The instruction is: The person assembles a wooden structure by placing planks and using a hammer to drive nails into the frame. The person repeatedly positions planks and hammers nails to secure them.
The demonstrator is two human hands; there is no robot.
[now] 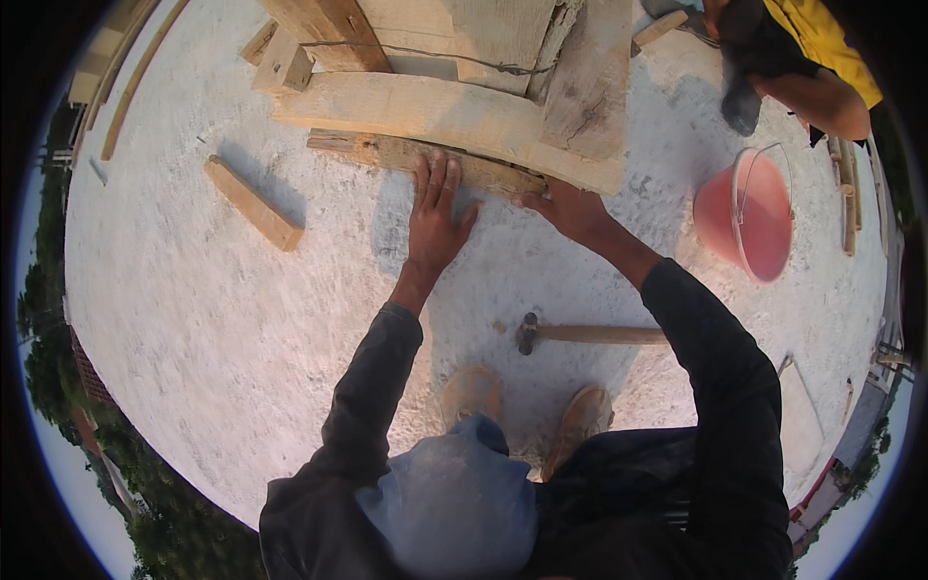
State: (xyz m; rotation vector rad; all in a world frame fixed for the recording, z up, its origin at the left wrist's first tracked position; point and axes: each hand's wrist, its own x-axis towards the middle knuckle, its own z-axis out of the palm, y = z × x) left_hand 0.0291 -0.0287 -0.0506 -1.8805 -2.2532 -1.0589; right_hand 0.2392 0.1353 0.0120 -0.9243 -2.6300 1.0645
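A narrow, weathered wooden strip [377,151] lies along the foot of a wooden formwork box, against its lower plank [387,104]. My left hand [437,217] rests on the middle of the strip, fingers stretched flat over it and thumb held apart. At the strip's right end is my right hand [585,215], its thumb on the near side and its other fingers partly hidden; it appears closed around that end. Behind the plank rise upright boards [503,39] bound by a twisted wire [425,55]. A hammer [599,334] with a wooden handle lies near my feet.
A loose wood block [253,205] lies to the left on the rough pale concrete floor [242,338]. A red bucket [713,208] lies tipped at the right. Beyond it, another person [812,77] in yellow and black sits or crouches. Long poles [145,77] lie far left.
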